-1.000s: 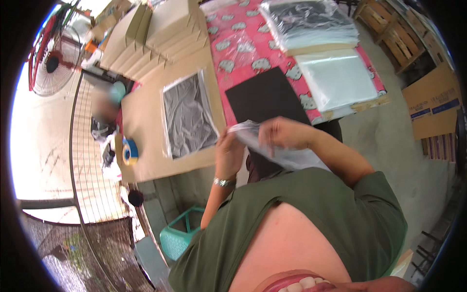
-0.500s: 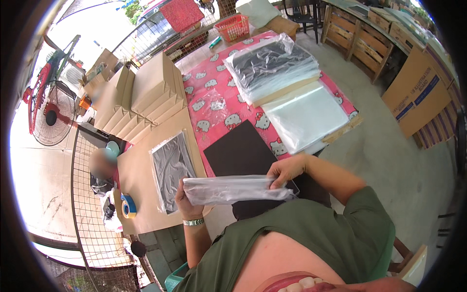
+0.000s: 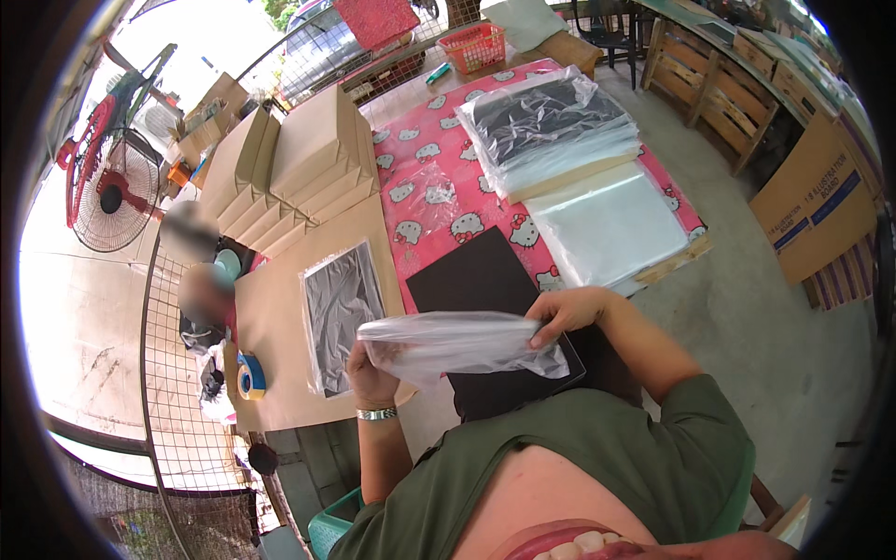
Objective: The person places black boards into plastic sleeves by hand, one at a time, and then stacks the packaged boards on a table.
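Observation:
A clear plastic bag (image 3: 448, 338) stretches between my two hands, its middle blurred. My left hand (image 3: 371, 376), with a metal watch band on the wrist, grips the bag's left end. At the other end, my right hand (image 3: 566, 314) pinches the plastic between thumb and fingers. Beyond the bag lies a black board (image 3: 476, 273) on the table's near edge, and more black sheet (image 3: 509, 390) shows below the bag, near my lap. Left of the bag, a black sheet in a clear sleeve (image 3: 343, 317) rests on brown paper.
Stacked brown paper packs (image 3: 313, 163) stand at the left. A pile of sleeved black sheets (image 3: 551, 121) and a stack of clear bags (image 3: 611, 229) sit on the pink patterned cloth (image 3: 401, 140). Tape rolls (image 3: 250, 376) lie left; a red basket (image 3: 471, 49) stands behind.
The bag, flatter before, now looks puffed and looser, with its lower side hanging. Both hands keep their hold. The whole view has shifted slightly, moving the table's things to the right.

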The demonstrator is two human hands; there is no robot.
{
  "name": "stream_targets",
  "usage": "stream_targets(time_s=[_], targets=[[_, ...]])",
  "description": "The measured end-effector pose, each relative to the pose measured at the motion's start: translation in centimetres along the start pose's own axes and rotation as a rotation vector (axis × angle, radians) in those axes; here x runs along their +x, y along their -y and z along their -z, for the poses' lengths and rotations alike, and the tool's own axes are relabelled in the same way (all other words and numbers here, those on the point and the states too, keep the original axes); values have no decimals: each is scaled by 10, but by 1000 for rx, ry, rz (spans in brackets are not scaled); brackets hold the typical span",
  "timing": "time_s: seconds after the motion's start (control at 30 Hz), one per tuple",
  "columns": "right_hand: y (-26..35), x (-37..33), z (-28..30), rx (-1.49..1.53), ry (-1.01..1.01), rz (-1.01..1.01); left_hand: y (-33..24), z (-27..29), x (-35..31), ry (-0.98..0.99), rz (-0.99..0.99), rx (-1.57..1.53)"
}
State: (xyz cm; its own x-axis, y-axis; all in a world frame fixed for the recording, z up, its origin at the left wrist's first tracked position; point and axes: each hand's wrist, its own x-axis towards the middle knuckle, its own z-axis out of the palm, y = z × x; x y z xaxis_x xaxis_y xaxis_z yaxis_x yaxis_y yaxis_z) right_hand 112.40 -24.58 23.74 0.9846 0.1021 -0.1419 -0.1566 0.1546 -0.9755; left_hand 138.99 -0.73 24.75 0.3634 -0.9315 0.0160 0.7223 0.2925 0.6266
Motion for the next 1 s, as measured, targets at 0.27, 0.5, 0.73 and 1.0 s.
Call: stream_targets(time_s=[0.27,0.5,0.73,1.0], targets=[[-7,30,25,820,-423,479,32,36,-14,202,563,799],[-31,81,72,443,-462,142,17,143,43,-362,238,124],[-61,178,128,-855,-1012,-95,33,162,150,-802,-7,1310],[-94,178,117,-948,-1291,-229,69,161,148,-657,2,1197]])
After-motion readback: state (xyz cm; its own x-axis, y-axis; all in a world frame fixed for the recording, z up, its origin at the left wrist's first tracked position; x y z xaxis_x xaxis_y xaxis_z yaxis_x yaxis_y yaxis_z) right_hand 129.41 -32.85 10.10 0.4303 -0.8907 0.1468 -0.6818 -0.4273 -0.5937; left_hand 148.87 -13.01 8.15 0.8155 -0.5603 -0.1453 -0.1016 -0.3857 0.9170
